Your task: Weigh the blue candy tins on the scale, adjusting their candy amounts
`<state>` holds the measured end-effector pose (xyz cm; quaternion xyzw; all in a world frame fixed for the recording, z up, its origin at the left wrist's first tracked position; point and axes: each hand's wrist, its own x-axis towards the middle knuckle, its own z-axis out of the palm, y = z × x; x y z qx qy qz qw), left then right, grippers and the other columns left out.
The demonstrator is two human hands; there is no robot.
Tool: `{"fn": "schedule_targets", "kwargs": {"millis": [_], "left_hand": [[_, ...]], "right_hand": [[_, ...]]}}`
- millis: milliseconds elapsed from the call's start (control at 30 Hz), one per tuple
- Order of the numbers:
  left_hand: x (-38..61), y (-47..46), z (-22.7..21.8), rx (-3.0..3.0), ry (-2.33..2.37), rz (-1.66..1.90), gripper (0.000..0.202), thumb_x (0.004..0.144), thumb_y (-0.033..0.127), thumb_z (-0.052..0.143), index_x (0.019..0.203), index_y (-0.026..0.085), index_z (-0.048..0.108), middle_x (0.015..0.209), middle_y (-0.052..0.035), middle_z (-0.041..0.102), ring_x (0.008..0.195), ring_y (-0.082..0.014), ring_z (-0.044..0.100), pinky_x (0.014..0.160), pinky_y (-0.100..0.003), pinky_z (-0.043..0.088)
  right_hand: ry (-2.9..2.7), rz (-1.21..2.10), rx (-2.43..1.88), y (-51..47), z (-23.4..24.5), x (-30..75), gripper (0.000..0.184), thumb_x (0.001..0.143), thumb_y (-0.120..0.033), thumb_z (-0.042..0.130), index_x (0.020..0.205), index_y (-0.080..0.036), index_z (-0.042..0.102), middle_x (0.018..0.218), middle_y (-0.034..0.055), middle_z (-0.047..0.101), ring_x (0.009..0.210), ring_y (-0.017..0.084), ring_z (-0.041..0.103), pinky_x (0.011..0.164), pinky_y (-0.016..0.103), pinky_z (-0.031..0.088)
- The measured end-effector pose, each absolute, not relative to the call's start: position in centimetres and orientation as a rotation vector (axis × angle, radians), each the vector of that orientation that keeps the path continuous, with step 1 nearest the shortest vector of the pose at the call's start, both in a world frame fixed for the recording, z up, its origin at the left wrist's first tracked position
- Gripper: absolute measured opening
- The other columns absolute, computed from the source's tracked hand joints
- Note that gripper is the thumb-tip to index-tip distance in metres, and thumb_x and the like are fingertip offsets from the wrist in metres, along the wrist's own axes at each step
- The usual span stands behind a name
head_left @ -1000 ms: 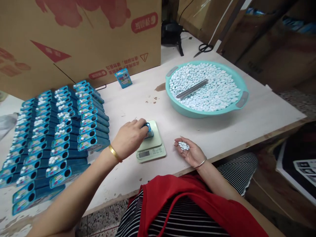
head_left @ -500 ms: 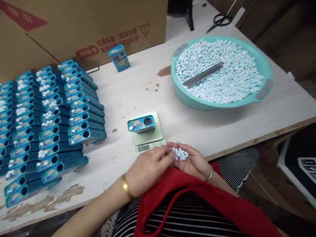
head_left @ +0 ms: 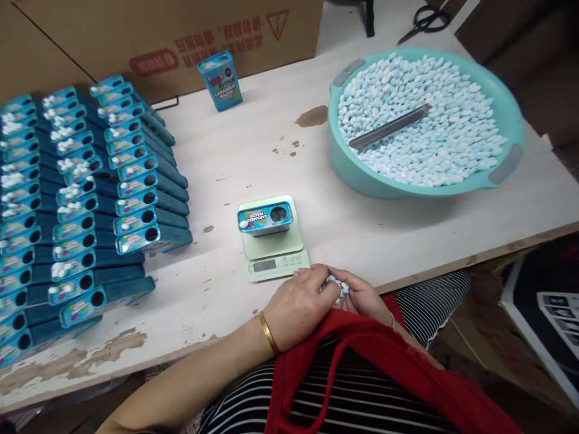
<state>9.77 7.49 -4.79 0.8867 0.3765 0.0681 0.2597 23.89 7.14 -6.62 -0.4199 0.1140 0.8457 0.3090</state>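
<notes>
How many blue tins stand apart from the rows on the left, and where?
2: one tin stands on the scale, the other tin in front of the carton. Any behind the carton would be hidden.

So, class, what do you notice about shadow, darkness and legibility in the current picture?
Head view: soft shadow on the table beneath the basin; head view: digits on the scale unreadable; head view: the upper right corner falls dark, its details lost.

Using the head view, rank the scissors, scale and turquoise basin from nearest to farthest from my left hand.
1. Scale, just beyond your left hand.
2. Turquoise basin, farther out, to the right.
3. Scissors, beyond the basin.
</notes>
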Motion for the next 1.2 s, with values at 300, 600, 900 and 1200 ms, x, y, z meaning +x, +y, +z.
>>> {"fn": "schedule_targets", "kwargs": {"millis": [300,600,900,1200], "left_hand": [[6.4,10.6,-0.7,2.415,1.083,0.816,0.018,0.088,0.013,0.048,0.106,0.014,0.054,0.096,-0.0082,0.060,0.087,-0.0140,0.057,0.073,-0.025,0.051],[2.8,14.8,0.6,2.600,1.446,0.877,0.025,0.082,0.015,0.059,0.107,0.019,0.058,0.097,-0.0070,0.064,0.088,-0.0187,0.058,0.079,-0.036,0.044],[0.1,11.9,-2.1,2.682,1.698,0.843,0.045,0.083,0.031,0.060,0.127,0.024,0.054,0.133,-0.0131,0.054,0.123,-0.0307,0.046,0.102,-0.051,0.030],[4.1,12.7,-0.8,2.662,1.452,0.788,0.052,0.087,0.034,0.052,0.137,0.023,0.040,0.141,-0.0132,0.045,0.132,-0.0336,0.035,0.107,-0.058,0.022]], "right_hand": [[0.319,2.221,-0.847,8.5,-6.5,22.5,0.012,0.081,-0.019,0.056,0.087,-0.012,0.064,0.082,0.0072,0.071,0.086,0.017,0.068,0.084,0.030,0.053],[0.277,2.201,-0.815,9.0,-6.1,22.2,0.021,0.083,-0.021,0.053,0.091,-0.008,0.066,0.103,0.0145,0.071,0.109,0.023,0.063,0.103,0.036,0.044],[0.251,2.247,-0.747,9.3,-6.5,22.4,0.026,0.082,-0.023,0.054,0.100,-0.008,0.066,0.106,0.0143,0.070,0.110,0.023,0.062,0.107,0.037,0.040],[0.261,2.268,-0.711,8.8,-6.0,22.4,0.030,0.089,-0.021,0.042,0.105,-0.007,0.063,0.106,0.0128,0.070,0.103,0.019,0.065,0.100,0.034,0.045]]}}
